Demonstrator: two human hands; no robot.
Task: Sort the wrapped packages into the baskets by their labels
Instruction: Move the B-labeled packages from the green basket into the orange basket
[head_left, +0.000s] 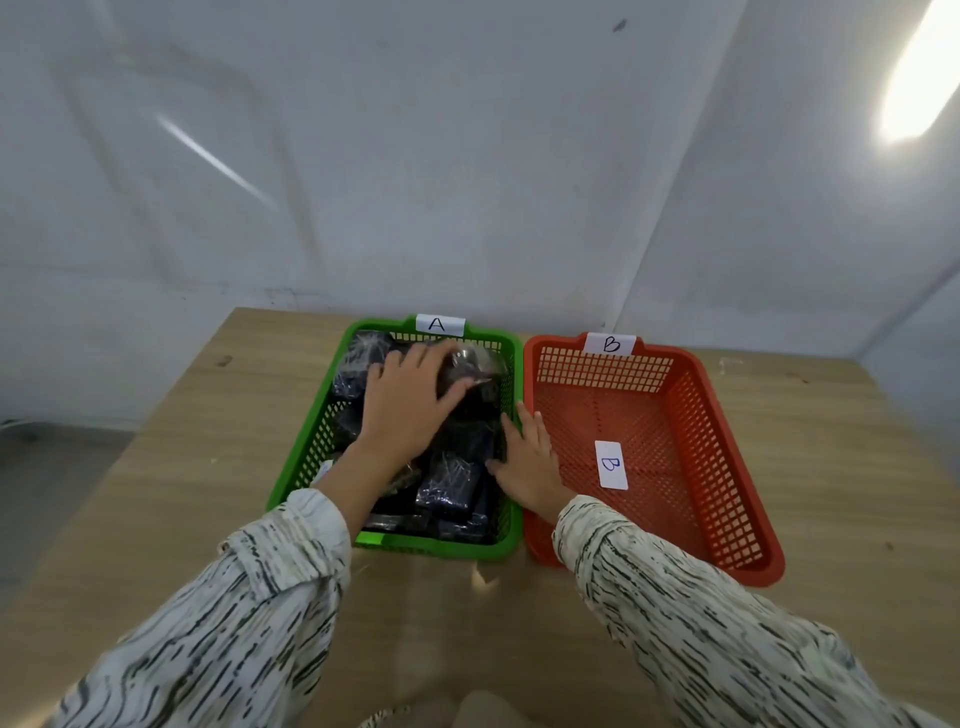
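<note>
Filling the green basket (306, 457) at frame centre, the wrapped packages (449, 486) are judged unsorted; the red basket (717, 467) beside it holds only a label card (611, 465). One package (470, 364) is gripped in the left hand (408, 400); the right hand (527, 462) is laid straight-fingered by the near-touching rims, with bare counter (182, 493) around

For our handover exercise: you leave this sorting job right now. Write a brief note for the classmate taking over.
Left hand grips a wrapped package at the far end of the green basket, marked A.
Right hand rests, fingers straight, on that basket's right rim.
Other packages fill the green basket; the red basket, marked B, holds only a B card.
Done: nothing sorted into B. Left: read labels, move any B packages across.
</note>
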